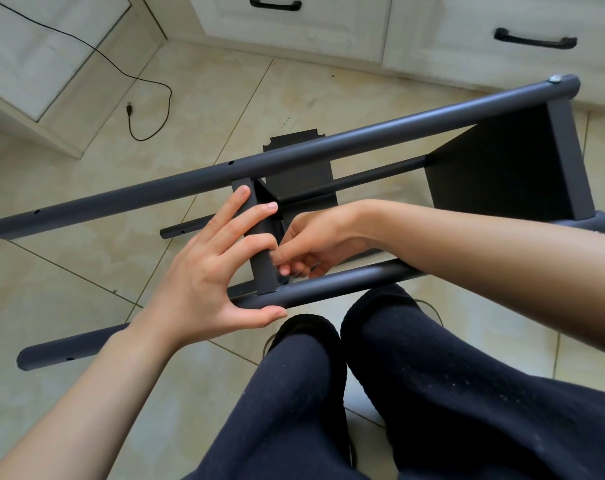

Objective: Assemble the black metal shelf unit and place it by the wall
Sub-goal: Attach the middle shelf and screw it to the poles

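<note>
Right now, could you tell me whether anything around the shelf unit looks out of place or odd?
Only the black cable trailing loose across the floor tiles beside the cabinets, its plug connected to nothing. The shelf frame lies on its side, mid-assembly, with no visible damage.

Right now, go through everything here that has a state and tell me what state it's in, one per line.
shelf frame: on its side, partly assembled
far shelf panel: fitted between the poles
near shelf panel: set between the poles, being fixed
loose panel: flat on the floor
left hand: fingers straight, steadying the near shelf panel
right hand: fingers curled at the panel's corner
drawers: closed
cable: plug end free
</note>
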### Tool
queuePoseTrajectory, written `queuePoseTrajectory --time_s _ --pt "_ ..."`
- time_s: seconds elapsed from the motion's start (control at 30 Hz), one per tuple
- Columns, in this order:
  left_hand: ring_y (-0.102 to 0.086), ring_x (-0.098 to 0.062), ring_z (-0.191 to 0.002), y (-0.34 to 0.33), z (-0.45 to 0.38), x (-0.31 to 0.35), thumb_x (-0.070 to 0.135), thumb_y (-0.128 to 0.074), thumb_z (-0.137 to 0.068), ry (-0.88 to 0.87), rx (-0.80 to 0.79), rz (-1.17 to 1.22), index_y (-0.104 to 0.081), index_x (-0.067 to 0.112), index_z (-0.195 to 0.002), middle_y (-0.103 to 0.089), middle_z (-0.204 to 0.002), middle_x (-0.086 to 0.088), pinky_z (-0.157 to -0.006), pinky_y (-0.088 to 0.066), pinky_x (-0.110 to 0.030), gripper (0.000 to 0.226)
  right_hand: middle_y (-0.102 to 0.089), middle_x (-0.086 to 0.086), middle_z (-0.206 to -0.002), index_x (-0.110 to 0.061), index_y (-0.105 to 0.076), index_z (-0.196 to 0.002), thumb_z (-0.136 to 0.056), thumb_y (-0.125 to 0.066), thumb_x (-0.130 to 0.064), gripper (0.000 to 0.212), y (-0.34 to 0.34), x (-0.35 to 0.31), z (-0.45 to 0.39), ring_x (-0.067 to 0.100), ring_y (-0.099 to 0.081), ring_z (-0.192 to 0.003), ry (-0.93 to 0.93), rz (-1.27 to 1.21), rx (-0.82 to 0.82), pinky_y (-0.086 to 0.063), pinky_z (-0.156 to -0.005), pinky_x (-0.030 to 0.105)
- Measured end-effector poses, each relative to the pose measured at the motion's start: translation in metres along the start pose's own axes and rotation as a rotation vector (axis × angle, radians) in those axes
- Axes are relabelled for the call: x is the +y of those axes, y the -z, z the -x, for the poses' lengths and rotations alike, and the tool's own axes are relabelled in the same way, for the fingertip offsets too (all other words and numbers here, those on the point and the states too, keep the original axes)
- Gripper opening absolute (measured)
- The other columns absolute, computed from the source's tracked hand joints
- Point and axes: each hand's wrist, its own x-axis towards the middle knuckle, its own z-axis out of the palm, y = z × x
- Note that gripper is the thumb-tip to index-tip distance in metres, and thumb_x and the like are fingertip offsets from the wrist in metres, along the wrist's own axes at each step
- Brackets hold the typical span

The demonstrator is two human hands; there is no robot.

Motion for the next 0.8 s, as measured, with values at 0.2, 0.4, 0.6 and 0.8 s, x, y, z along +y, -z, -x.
queuePoseTrajectory --time_s 0.2,0.4,0.6,0.8 --pt "-0.016 -0.026 -0.155 -0.0007 -0.0001 -0.0006 0.065 -0.072 -0.075 -0.004 0.001 0.007 -0.056 0.024 -0.118 -0.034 -0.161 0.008 -0.113 -0.032 -0.041 0.061 -0.062 0.001 -0.072 -0.011 -0.069 -0.083 -0.096 -0.062 -0.017 0.016 -0.0024 0.0002 -0.0030 0.012 -0.054 -0.065 0.019 -0.022 -0.025 -0.045 -0.067 0.025" --pt "-0.016 -0.025 -0.155 -0.0005 -0.0006 -0.0022 0.065 -0.072 -0.075 -0.003 0.007 0.016 -0.057 0.022 -0.118 -0.033 -0.161 0.009 -0.116 -0.030 -0.039 0.062 -0.059 0.000 -0.066 -0.011 -0.070 -0.079 -0.094 -0.064 -0.018 0.018 -0.0048 -0.0009 -0.0045 0.011 -0.052 -0.063 0.016 0.041 0.020 -0.042 -0.068 0.025" --pt "-0.015 -0.025 -0.155 -0.0008 -0.0010 -0.0018 0.065 -0.072 -0.075 -0.005 0.004 0.013 -0.056 0.024 -0.118 -0.033 -0.161 0.010 -0.113 -0.032 -0.042 0.062 -0.062 0.002 -0.071 -0.012 -0.068 -0.075 -0.093 -0.060 -0.013 0.021 -0.0018 -0.0012 -0.0013 0.012 -0.053 -0.063 0.013 -0.044 -0.018 -0.044 -0.066 0.025" --pt "-0.016 -0.025 -0.155 -0.0001 -0.0012 -0.0020 0.066 -0.072 -0.075 -0.005 0.006 0.015 -0.056 0.023 -0.118 -0.034 -0.160 0.008 -0.112 -0.035 -0.044 0.063 -0.058 0.001 -0.066 -0.009 -0.068 -0.079 -0.092 -0.063 -0.014 0.015 -0.0036 -0.0023 -0.0039 0.012 -0.053 -0.062 0.001 0.053 0.018 -0.044 -0.066 0.025"
